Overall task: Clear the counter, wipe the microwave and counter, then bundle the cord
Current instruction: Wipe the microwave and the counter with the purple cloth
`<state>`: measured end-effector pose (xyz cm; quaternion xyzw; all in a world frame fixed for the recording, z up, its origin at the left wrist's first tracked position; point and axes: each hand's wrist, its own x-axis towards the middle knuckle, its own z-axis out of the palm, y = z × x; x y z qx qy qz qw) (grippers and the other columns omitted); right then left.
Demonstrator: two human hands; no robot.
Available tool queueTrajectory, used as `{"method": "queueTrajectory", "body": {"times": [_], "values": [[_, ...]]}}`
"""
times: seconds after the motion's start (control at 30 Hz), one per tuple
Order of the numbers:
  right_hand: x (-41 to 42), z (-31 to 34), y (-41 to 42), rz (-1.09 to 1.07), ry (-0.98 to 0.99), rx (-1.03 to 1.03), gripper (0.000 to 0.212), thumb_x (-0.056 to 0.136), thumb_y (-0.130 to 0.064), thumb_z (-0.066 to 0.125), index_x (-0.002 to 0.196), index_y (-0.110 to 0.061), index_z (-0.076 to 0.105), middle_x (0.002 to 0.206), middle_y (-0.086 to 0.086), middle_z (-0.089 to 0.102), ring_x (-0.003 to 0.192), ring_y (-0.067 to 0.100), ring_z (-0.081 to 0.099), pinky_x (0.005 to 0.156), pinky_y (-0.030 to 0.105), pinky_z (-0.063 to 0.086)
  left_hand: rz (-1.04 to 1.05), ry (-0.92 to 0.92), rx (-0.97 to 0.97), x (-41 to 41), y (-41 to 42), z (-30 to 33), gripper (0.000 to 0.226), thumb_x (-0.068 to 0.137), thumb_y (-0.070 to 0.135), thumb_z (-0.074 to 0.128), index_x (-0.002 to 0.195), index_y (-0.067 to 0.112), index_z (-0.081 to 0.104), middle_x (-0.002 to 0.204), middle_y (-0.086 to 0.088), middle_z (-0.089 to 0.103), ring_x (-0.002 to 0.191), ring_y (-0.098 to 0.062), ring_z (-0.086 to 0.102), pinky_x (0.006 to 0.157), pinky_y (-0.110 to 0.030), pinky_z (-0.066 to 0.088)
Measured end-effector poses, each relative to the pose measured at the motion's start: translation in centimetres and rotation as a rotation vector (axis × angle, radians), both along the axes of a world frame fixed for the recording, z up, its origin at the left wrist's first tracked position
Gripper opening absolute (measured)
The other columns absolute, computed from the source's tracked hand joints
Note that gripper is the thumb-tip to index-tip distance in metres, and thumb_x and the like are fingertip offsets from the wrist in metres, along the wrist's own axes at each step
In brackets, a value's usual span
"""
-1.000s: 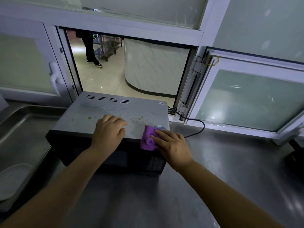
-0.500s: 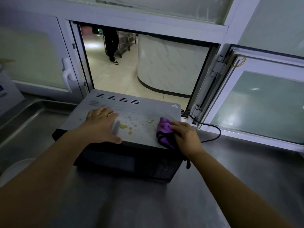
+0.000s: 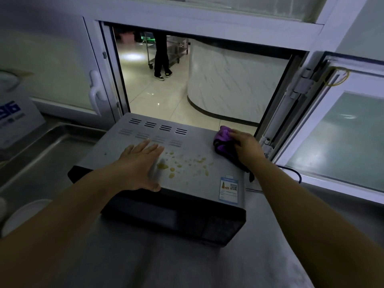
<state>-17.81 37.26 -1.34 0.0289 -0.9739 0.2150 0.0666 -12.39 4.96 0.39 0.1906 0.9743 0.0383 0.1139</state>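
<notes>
Head view shows the right hand (image 3: 246, 147) gripping a purple cloth (image 3: 223, 140) at the back right corner of the microwave (image 3: 187, 183) top; the left hand (image 3: 139, 165) lies flat, fingers straight, bracing it. Best to sweep leftward across the yellow spatters (image 3: 180, 165), pressing evenly. On the steel counter (image 3: 187, 265), the microwave's long axis runs left to right, door facing the person.

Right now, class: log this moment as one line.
left hand flat on microwave | right hand holds purple cloth | spots unwiped

A steel counter (image 3: 187, 265) carries the microwave (image 3: 193, 163) and its cord (image 3: 296, 173).
</notes>
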Motion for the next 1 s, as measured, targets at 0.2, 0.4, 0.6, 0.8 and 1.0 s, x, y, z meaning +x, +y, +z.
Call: {"method": "queueTrajectory", "body": {"times": [0.2, 0.4, 0.6, 0.8, 1.0], "values": [[-2.8, 0.2, -0.8, 0.037, -0.055, 0.295, 0.047, 0.097, -0.029, 0.036, 0.143, -0.033, 0.032, 0.154, -0.003, 0.027, 0.134, 0.027, 0.031, 0.104, 0.043, 0.030, 0.042, -0.015, 0.038, 0.4, 0.1, -0.3, 0.108, 0.072, 0.053, 0.069, 0.148, 0.025, -0.002, 0.157, 0.006, -0.008, 0.141, -0.013, -0.016, 0.113, -0.035, -0.004], [-0.1, -0.1, -1.7, 0.070, -0.104, 0.382, 0.069, 0.086, -0.071, 0.028, 0.145, -0.038, 0.021, 0.157, -0.006, 0.016, 0.140, 0.026, 0.018, 0.107, 0.049, 0.022, 0.062, -0.015, 0.030, 0.5, 0.2, -0.3, 0.108, 0.071, 0.054, 0.069, 0.148, 0.024, 0.001, 0.157, 0.004, -0.004, 0.142, -0.015, -0.014, 0.114, -0.037, -0.001], [3.4, 0.0, -3.0, 0.107, -0.102, 0.382, 0.061, 0.089, -0.065, 0.033, 0.145, -0.041, 0.023, 0.157, -0.008, 0.014, 0.143, 0.022, 0.013, 0.111, 0.047, 0.013, 0.043, -0.014, 0.035, 0.5, 0.3, -0.1, 0.110, 0.069, 0.055, 0.070, 0.148, 0.023, 0.002, 0.157, 0.002, -0.004, 0.142, -0.018, -0.013, 0.115, -0.039, 0.001], [8.2, -0.1, -4.6, 0.066, -0.118, 0.373, 0.062, 0.089, -0.065, 0.035, 0.145, -0.043, 0.022, 0.157, -0.012, 0.011, 0.143, 0.019, 0.011, 0.112, 0.046, 0.009, -0.053, 0.009, 0.068, 0.3, 0.2, -0.2, 0.108, 0.066, 0.057, 0.070, 0.147, 0.022, 0.008, 0.157, 0.000, -0.002, 0.142, -0.021, -0.012, 0.116, -0.039, 0.002], [13.4, 0.1, -7.7, -0.019, -0.109, 0.430, 0.060, 0.090, -0.063, 0.032, 0.145, -0.042, 0.020, 0.158, -0.011, 0.012, 0.144, 0.018, 0.012, 0.115, 0.045, 0.011, -0.166, 0.263, 0.216, 2.1, -1.2, -0.9, 0.092, 0.075, 0.054, 0.064, 0.146, 0.019, 0.017, 0.157, -0.003, 0.007, 0.143, -0.021, -0.008, 0.114, -0.044, -0.001]]}}
